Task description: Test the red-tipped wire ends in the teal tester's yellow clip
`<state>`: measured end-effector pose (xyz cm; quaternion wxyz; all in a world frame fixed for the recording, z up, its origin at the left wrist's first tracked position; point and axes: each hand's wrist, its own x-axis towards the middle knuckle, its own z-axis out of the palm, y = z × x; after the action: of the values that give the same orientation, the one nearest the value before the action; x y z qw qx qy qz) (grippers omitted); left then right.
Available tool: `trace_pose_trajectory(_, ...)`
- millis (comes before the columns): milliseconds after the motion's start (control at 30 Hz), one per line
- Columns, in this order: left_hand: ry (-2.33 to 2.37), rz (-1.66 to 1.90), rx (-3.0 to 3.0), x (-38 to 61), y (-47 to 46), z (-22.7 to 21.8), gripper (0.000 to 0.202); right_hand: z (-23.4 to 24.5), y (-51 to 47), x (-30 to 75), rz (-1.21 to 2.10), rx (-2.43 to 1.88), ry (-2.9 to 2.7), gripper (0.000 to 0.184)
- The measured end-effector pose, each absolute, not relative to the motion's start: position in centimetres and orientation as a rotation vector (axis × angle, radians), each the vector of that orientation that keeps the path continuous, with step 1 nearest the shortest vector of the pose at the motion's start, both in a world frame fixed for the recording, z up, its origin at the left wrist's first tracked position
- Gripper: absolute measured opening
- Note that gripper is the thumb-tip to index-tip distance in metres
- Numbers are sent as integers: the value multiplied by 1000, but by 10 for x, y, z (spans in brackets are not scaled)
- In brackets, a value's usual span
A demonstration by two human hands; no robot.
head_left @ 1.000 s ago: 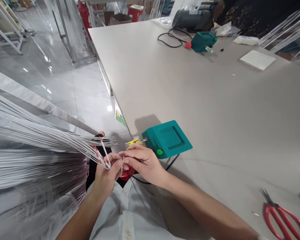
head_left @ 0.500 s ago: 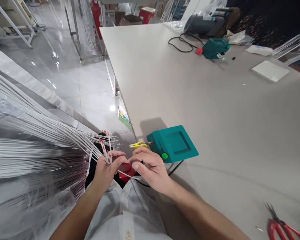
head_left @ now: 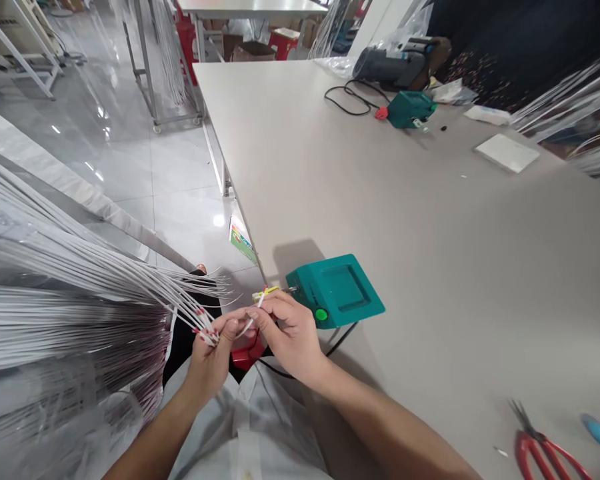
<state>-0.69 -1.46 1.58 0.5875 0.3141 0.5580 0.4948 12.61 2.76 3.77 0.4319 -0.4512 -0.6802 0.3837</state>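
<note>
— From the head view, what do we have our hands on?
— Our left hand point(head_left: 213, 353) is closed around the red-tipped ends of the wire bundle point(head_left: 80, 267), off the edge of the counter point(head_left: 430, 233). Our right hand point(head_left: 285, 330) pinches one white wire point(head_left: 254, 315) just beside the yellow clip point(head_left: 264, 292) on the green box point(head_left: 337, 290).
— How would it handle?
— We judge it light, thin and limp; best pinched close to the tip, or it will flop.
</note>
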Motion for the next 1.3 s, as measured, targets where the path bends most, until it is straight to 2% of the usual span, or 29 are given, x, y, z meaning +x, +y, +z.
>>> trace_pose_trajectory(167,1426,1335,614,-8,-11,16,33,32,22,124,954,-1133,-1798,19)
trace_pose_trajectory(400,1494,1275,944,-1,-10,30,12,28,16,120,930,-1088,-1974,24)
trace_pose_trajectory(600,1552,1186,735,-3,-11,28,18,35,21,127,879,-1084,-1729,16)
trace_pose_trajectory(800,1479,1174,763,2,-13,28,13,34,23,126,929,-1094,-1676,8)
trace_pose_trajectory(967,1458,1160,782,2,-15,27,13,35,24,127,898,-1095,-1765,14)
trace_pose_trajectory(1300,1450,1186,696,4,-15,35,18,31,23,132,804,-1052,-1930,12)
